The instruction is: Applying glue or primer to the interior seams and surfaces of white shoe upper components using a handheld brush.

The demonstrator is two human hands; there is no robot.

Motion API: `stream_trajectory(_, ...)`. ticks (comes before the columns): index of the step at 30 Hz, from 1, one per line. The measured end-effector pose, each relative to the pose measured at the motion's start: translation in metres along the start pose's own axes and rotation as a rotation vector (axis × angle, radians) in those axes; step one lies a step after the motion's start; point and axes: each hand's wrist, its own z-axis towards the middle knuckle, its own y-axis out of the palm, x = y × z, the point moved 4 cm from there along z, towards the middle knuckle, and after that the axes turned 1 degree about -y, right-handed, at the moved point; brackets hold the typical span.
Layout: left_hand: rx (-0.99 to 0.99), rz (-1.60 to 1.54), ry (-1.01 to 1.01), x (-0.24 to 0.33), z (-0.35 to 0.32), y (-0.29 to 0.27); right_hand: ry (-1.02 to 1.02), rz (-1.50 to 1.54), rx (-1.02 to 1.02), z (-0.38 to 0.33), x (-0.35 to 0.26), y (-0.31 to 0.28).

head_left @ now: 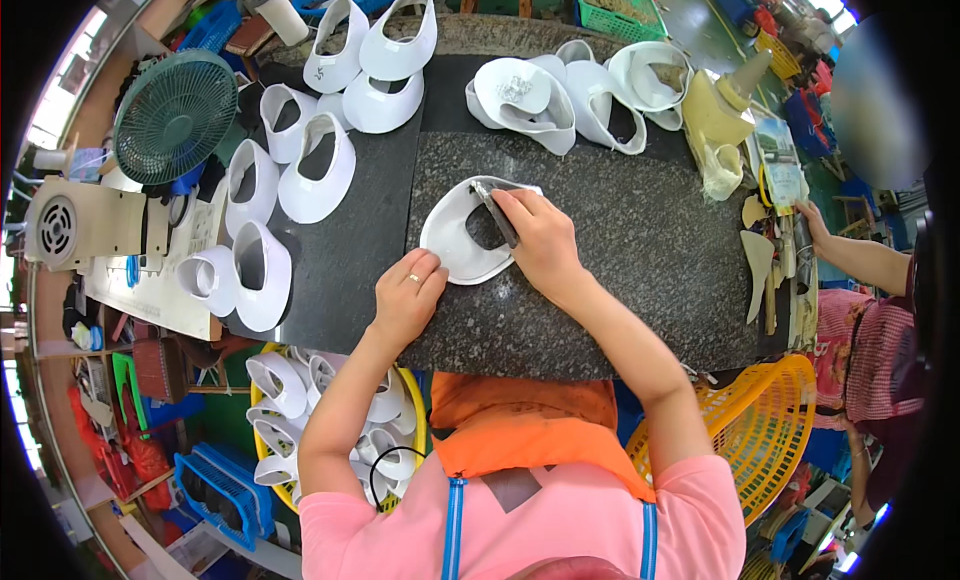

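Observation:
A white curved shoe-upper piece (452, 242) lies flat on the dark granite worktop (640, 240). My right hand (540, 242) rests on its right side and grips a slim dark tool (495, 212) whose tip touches the piece's inner edge. My left hand (408, 298), with a ring on one finger, presses its fingertips against the piece's lower left rim and holds nothing.
More white upper pieces (300, 160) are spread along the left and far side of the worktop. A green fan (175, 115) stands far left, a yellow glue bottle (720, 110) far right. Yellow baskets (775, 420) sit below the table edge. Another person's arm (850, 255) reaches in at right.

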Motion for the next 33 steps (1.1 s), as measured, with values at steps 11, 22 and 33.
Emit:
stream_trajectory(11, 0.079, 0.079, 0.086, 0.001, 0.005, -0.009, -0.026, 0.639, -0.362, 0.02, 0.008, -0.054)
stream_trajectory(22, 0.06, 0.068, 0.038, 0.0, -0.003, -0.006, -0.132, 0.025, -0.62, 0.014, -0.009, -0.025)
stream_trajectory(33, 0.055, 0.075, -0.008, -0.002, -0.002, 0.002, 0.313, 0.799, -0.11, -0.014, 0.02, -0.072)
